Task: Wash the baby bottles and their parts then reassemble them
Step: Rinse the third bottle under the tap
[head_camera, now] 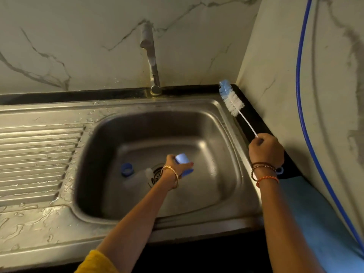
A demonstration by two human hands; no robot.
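Fingers of left hand (173, 166) curled round blue cap (182, 159), partly hidden, right hand (265, 149) gripping bottle brush (233, 102) handle

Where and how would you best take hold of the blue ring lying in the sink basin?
Pinch the blue ring across its outer rim, coming straight down from above. It lies flat on the sink floor, opening upward, left of the drain and clear of the left hand.
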